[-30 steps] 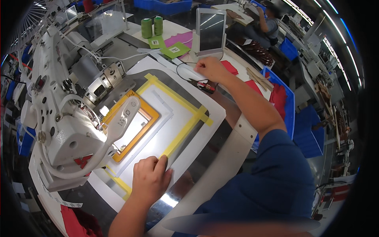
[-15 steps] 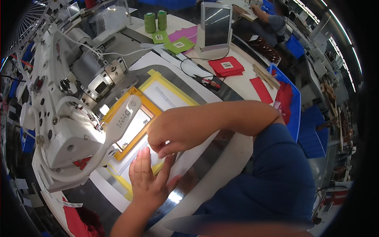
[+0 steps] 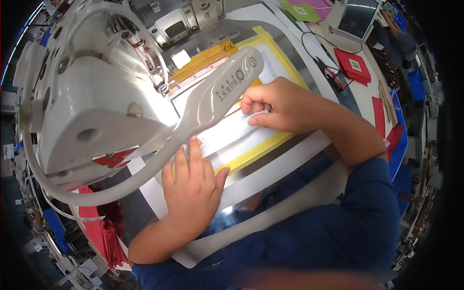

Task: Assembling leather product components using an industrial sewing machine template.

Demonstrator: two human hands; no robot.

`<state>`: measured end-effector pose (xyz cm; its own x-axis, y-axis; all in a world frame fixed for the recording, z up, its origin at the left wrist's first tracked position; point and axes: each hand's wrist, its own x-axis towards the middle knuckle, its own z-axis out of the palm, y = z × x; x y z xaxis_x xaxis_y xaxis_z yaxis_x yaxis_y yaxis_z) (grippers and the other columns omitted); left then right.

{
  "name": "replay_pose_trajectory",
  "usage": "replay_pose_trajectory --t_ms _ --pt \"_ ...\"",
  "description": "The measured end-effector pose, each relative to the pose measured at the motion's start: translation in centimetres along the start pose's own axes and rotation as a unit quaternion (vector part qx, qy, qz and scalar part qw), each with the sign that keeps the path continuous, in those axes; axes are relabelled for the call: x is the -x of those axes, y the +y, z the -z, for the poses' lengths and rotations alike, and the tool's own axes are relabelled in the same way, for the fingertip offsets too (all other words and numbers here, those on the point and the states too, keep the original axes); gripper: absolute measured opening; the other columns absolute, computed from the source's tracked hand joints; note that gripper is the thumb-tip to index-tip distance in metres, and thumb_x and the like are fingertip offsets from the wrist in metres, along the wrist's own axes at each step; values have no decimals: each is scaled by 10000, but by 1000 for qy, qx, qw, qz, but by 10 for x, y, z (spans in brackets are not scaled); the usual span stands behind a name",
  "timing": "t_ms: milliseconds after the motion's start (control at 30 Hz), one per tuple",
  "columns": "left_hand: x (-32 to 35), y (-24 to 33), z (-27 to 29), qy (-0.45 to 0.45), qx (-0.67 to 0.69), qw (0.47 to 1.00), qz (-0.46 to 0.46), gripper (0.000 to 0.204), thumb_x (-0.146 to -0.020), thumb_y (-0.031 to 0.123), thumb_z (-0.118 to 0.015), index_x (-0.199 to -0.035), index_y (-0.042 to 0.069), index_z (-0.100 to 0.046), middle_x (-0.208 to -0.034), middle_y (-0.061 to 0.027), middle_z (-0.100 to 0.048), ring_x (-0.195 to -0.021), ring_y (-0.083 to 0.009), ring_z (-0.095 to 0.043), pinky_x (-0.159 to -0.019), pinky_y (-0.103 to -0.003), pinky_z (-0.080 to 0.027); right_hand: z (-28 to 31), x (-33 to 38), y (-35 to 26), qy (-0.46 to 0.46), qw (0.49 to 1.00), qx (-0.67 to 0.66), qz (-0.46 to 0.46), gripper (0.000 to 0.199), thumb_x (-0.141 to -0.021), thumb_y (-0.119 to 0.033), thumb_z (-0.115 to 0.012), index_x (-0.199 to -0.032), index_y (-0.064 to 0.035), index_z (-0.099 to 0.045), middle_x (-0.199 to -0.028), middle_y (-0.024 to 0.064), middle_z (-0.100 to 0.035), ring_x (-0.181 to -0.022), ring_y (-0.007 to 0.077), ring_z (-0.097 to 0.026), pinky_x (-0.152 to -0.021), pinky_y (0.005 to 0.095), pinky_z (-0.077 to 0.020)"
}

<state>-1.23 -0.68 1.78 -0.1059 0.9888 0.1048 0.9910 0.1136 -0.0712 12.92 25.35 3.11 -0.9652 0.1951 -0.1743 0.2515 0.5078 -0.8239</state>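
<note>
My left hand (image 3: 193, 186) lies palm down, fingers apart, its fingertips on white paper (image 3: 227, 137) bordered by yellow tape (image 3: 263, 150). My right hand (image 3: 285, 106) is closed, with thumb and curled fingers pinching the end of a white strip (image 3: 241, 137) over that paper. Beyond the hands, an orange-yellow frame (image 3: 200, 63) lies beneath the needle area of a white sewing machine (image 3: 101, 101). A pale gooseneck lamp (image 3: 212, 101) crosses in front and hides part of the frame.
Red fabric pieces (image 3: 99, 227) hang at the lower left. On the right are a stack of red pieces (image 3: 352, 66), red-handled snips (image 3: 334, 77) and a blue bin (image 3: 400, 140). A screen on a stand (image 3: 357, 19) stands at the back, near a green labelled piece (image 3: 300, 12).
The view has moved closer to the machine. My right hand has moved away from my left, drawing out along the paper. The orange-yellow frame now sits farther back under the machine.
</note>
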Motion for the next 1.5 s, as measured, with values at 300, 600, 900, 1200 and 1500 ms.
replay_pose_trajectory --t_ms 300,600,900,1200,1500 --pt "8 21 5 -29 38 999 -12 698 -861 485 -816 -1286 -50 -673 -1355 -331 -625 -1204 -447 -611 -941 -498 -483 -20 0 12 125 983 123 52 211 -910 -154 -781 -1021 -67 -623 -784 154 -688 -750 380 -691 -662 459 -500" --pt "1 38 18 37 41 998 -38 837 -901 482 -801 -1458 -104 -585 -883 -100 -544 -713 -268 -499 -627 -423 -371 -20 -1 17 144 978 138 56 219 -898 -165 -797 -1001 -78 -624 -786 156 -700 -756 401 -699 -664 483 -513" --pt "-26 47 -7 -56 145 986 -64 1024 -844 578 -801 -1564 -73 -473 -1515 -434 -452 -1367 -576 -514 -1146 -578 -444 -19 1 12 126 976 173 47 208 -952 -172 -745 -1046 -62 -595 -811 173 -731 -808 408 -732 -707 502 -549" --pt "-32 34 -14 -110 182 976 -47 1059 -826 594 -827 -1645 70 -409 -1601 -461 -314 -1485 -613 -373 -1209 -651 -345 -19 3 15 163 952 253 60 211 -959 -184 -744 -1055 -58 -604 -787 157 -721 -775 385 -734 -679 484 -555" --pt "-44 26 -16 -113 180 976 -42 1002 -873 578 -803 -1647 81 -406 -1572 -445 -322 -1446 -607 -390 -1209 -660 -317 -5 8 10 239 920 308 38 278 -959 -294 -756 -1046 -51 -653 -753 142 -714 -723 359 -726 -646 465 -564"
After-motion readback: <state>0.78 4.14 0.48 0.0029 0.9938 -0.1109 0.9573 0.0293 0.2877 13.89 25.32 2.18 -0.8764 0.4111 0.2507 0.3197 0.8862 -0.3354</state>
